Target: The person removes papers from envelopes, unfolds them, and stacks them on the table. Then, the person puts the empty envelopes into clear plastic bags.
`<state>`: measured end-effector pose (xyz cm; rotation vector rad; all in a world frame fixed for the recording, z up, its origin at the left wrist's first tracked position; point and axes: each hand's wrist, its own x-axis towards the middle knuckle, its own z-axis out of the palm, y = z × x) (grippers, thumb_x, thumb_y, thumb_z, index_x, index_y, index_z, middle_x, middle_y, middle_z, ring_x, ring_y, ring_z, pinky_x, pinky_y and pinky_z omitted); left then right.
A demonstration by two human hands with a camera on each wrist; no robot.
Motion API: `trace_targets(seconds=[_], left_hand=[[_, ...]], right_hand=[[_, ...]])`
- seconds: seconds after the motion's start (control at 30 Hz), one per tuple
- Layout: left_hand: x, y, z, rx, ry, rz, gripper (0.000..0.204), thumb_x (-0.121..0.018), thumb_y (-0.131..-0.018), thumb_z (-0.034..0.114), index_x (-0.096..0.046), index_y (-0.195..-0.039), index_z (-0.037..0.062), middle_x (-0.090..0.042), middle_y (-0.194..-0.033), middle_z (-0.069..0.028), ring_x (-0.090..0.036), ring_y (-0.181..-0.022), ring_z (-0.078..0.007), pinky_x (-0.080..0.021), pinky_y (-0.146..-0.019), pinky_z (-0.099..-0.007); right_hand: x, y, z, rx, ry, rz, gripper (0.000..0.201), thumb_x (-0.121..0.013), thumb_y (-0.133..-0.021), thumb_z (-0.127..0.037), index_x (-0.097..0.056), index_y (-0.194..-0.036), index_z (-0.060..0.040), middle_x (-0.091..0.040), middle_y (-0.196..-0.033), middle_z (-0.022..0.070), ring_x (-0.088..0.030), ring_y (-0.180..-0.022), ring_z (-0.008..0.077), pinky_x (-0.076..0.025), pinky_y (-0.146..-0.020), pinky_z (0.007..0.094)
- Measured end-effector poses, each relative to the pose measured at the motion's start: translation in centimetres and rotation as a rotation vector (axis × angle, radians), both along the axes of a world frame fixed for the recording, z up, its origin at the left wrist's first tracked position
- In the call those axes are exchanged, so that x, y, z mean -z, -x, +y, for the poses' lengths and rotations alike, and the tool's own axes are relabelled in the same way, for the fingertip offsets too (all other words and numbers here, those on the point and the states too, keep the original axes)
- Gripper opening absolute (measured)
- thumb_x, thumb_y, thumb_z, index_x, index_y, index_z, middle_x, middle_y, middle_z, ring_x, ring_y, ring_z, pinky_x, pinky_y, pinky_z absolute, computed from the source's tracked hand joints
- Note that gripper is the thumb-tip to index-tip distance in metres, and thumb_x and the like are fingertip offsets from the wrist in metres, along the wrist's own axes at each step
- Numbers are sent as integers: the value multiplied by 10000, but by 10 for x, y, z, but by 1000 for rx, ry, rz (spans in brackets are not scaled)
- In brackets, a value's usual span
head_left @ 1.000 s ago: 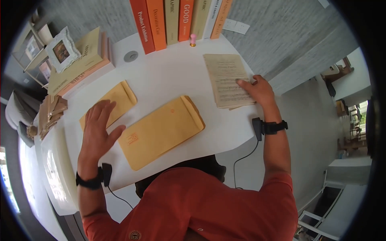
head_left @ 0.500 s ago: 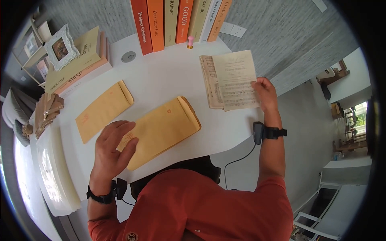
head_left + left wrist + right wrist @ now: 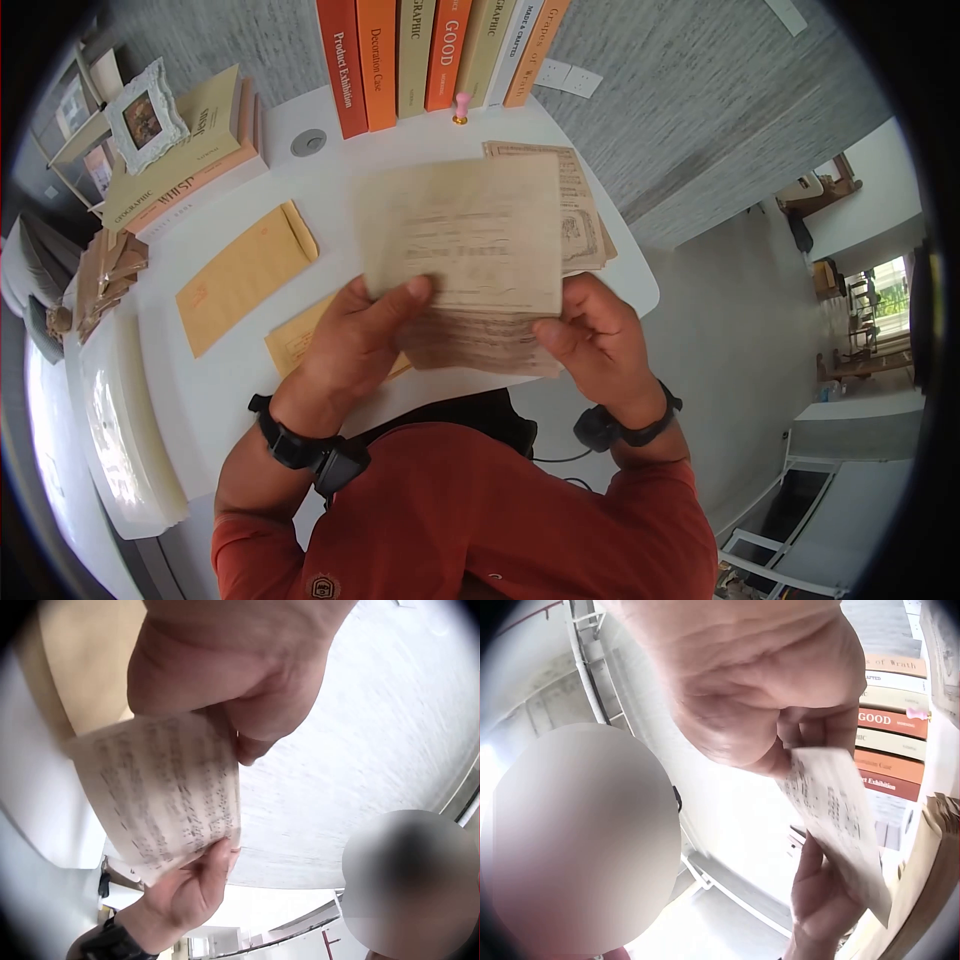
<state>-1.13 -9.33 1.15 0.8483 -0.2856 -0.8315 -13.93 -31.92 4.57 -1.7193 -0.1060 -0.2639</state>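
Observation:
An aged sheet of printed sheet music (image 3: 470, 215) is held up over the desk's front part, blurred by motion, its lower part bent toward the person. My left hand (image 3: 355, 335) grips its left edge, thumb on the front face. At the lower right edge, my right hand (image 3: 600, 340) pinches it between thumb and curled fingers. The left wrist view shows rows of music notes on the sheet (image 3: 161, 787). Beneath sheet and left hand lies a large tan envelope (image 3: 295, 338), mostly hidden. Behind the sheet, at the desk's right, rests a stack of old printed papers (image 3: 582, 215).
A smaller tan envelope (image 3: 245, 275) lies left of the large one. Upright books (image 3: 430, 60) line the back, with a pink-handled stamp (image 3: 462, 107) before them. Stacked books (image 3: 190, 165) carry a white picture frame (image 3: 147, 115). Brown paper pieces (image 3: 108, 275) sit at the left edge.
My right hand has lifted the sheet off the paper stack and brought it left and nearer the body. The left hand has moved right and taken hold of its left edge.

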Motion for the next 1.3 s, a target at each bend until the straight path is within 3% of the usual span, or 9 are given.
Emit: trace_targets(seconds=[0.1, 0.23, 0.33, 0.6, 0.8, 0.87, 1.0, 1.27, 1.3], left_hand=[[6, -1, 26, -197, -58, -173, 314, -624, -1020, 157, -628, -1309, 35, -664, -1286, -56, -594, -1204, -170, -442, -1054, -336], [5, -1, 59, -288, -65, -209, 279, -612, -1010, 107, -651, -1278, 42, -674, -1281, -60, -602, -1195, -175, -434, -1065, -350], [8, -1, 70, -314, -58, -220, 274, -605, -1005, 80, -653, -1272, 47, -670, -1293, -67, -606, -1196, -181, -431, -1070, -355], [23, -3, 79, -362, -211, -326, 224, -640, -1005, 109, -693, -1210, 35, -710, -1212, -52, -630, -1088, -119, -473, -994, -301], [11, -4, 69, -300, -102, -288, 299, -632, -1004, 97, -640, -1296, 36, -687, -1260, -63, -613, -1145, -133, -452, -1029, -318], [2, -4, 62, -231, -17, -248, 329, -619, -1005, 84, -614, -1330, 34, -665, -1302, -72, -596, -1197, -149, -436, -1057, -334], [-13, -1, 36, -92, 81, -179, 341, -575, -1011, 42, -596, -1351, 27, -630, -1357, -82, -563, -1265, -174, -411, -1094, -360], [-1, 1, 12, -195, 45, -172, 342, -570, -1018, 46, -569, -1359, 24, -640, -1327, -81, -566, -1248, -165, -430, -1078, -347], [-1, 2, 13, -235, 0, -208, 347, -575, -1016, 47, -561, -1362, 22, -643, -1318, -81, -563, -1249, -163, -433, -1075, -345]], right_hand=[[4, -24, -37, -27, -19, 66, 208, -628, -1013, -180, -629, -1148, -22, -661, -1096, 33, -639, -931, 109, -519, -824, 275], [51, -88, -137, 743, 778, 269, 414, -686, -940, -416, -685, -1005, -7, -702, -928, 84, -645, -840, 167, -514, -730, 302], [59, -106, -153, 683, 602, 653, 404, -767, -854, -423, -679, -921, -34, -712, -843, 104, -687, -767, 206, -550, -740, 348], [101, -100, -178, 658, 442, 373, 194, -722, -899, -196, -669, -903, -9, -676, -789, 51, -584, -667, 131, -492, -635, 303], [44, -64, -143, 838, 234, 38, 124, -658, -972, -123, -662, -985, 1, -681, -829, 22, -573, -722, 60, -475, -660, 227], [12, -48, -115, 727, -55, -121, 124, -659, -982, -106, -649, -1030, 8, -692, -861, 31, -591, -742, 58, -486, -689, 211], [-15, -25, -53, 581, 1, -157, 125, -654, -990, -84, -627, -1051, 21, -704, -914, 43, -607, -792, 52, -490, -727, 199], [11, -17, 22, 76, -152, -39, 163, -528, -1055, -87, -604, -1131, 35, -693, -1030, 61, -596, -872, 51, -482, -777, 217], [17, -18, 17, 71, -138, -26, 297, -506, -1065, -130, -522, -1310, 38, -683, -1060, 85, -609, -907, 82, -487, -806, 249]])
